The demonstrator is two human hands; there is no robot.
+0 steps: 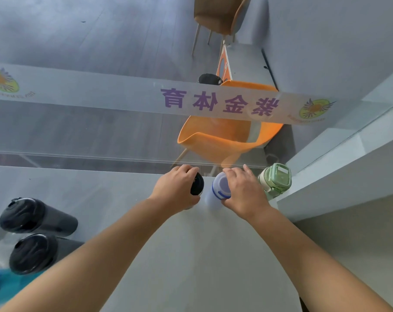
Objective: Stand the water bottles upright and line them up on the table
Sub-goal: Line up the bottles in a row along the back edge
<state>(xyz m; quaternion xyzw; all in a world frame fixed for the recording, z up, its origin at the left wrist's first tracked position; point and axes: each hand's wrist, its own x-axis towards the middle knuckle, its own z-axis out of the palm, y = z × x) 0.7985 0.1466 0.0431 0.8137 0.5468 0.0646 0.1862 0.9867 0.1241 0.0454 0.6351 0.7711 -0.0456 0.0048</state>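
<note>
Row of three along far edge of grey table (191,255): black-capped bottle (197,183), white bottle (220,186) with blue band just beside it, green bottle (275,180) upright at right end. Curled round black-capped bottle near its top, left hand (177,190); wrapped over cap of white bottle, right hand (243,190). Well apart at left, black tumblers (37,216) (33,253) side by side; upright or lying, cannot tell. Beyond glass, orange chair (225,136).

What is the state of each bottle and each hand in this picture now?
Left hand: grips black-lidded bottle.
Black-lidded bottle: held, lid on.
Right hand: grips blue-banded white bottle.
Blue-banded white bottle: held, standing upright.
Green bottle: upright, free, lid closed.
Upper black tumbler: free, lid on; upright or lying unclear.
Lower black tumbler: free, lid on; pose unclear.
</note>
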